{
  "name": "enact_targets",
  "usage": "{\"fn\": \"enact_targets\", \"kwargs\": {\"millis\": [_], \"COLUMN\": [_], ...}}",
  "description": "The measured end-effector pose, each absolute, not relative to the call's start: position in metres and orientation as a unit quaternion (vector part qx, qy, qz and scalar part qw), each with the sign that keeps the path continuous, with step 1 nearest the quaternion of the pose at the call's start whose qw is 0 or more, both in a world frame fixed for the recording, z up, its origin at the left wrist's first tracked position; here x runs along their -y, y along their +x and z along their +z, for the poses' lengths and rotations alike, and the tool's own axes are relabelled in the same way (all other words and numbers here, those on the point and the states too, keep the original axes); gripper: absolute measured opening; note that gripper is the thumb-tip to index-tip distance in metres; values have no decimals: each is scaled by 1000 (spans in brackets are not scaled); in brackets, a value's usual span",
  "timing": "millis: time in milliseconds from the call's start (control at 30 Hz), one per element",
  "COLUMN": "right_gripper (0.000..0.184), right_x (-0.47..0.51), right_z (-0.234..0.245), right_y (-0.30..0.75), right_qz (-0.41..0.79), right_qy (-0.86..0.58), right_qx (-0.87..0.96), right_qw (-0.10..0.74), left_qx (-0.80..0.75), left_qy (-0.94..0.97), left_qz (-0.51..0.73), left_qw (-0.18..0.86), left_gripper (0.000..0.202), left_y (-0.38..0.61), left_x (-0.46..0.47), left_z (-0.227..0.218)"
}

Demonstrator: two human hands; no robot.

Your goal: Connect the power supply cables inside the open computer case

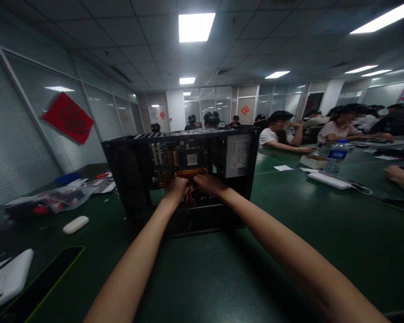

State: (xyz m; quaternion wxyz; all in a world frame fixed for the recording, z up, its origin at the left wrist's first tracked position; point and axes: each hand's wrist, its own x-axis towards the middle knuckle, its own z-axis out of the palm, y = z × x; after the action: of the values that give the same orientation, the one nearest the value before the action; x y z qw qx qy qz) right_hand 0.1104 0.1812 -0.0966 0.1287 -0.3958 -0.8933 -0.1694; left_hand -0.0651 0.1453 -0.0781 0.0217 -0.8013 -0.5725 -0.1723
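Observation:
A black open-sided computer case [129,188] stands upright on the green table in front of me. Inside it are a motherboard [168,157] with pale slots on its left, and a silver power supply [238,166] with a label at the upper right. My left hand [177,189] and my right hand [209,184] both reach into the case, side by side, at the lower edge of the motherboard by a yellowish strip [191,172]. Their fingers are curled closed; whatever they grip is hidden. Red and dark cables [190,196] hang just below and between them.
Left on the table [195,278] lie a plastic bag [50,202], a white case [76,224], a white device [11,278] and a green-edged phone-like slab [43,282]. To the right are a water bottle [337,156], a white power strip [328,180] and a co-worker's hand [402,177].

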Motion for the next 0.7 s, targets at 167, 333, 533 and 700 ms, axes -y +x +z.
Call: {"fn": "enact_targets", "kwargs": {"millis": [167,333,533,700], "right_gripper": [23,23,21,21], "right_x": [-181,-179,-179,-178], "right_z": [-100,-98,-97,-97], "right_y": [110,110,113,112], "right_qz": [-168,-167,-156,-157], "right_qy": [-401,-400,-396,-402], "right_qx": [893,893,898,895], "right_qw": [119,118,115,113], "left_qx": [571,568,566,572], "left_qy": [-805,-807,-809,-804], "left_qz": [-157,-150,-150,-157], "left_qw": [44,55,54,51], "left_gripper": [24,23,24,23], "left_y": [-66,-66,-67,-66], "left_x": [-144,-144,-141,-139], "left_z": [-78,-78,-78,-77]}}
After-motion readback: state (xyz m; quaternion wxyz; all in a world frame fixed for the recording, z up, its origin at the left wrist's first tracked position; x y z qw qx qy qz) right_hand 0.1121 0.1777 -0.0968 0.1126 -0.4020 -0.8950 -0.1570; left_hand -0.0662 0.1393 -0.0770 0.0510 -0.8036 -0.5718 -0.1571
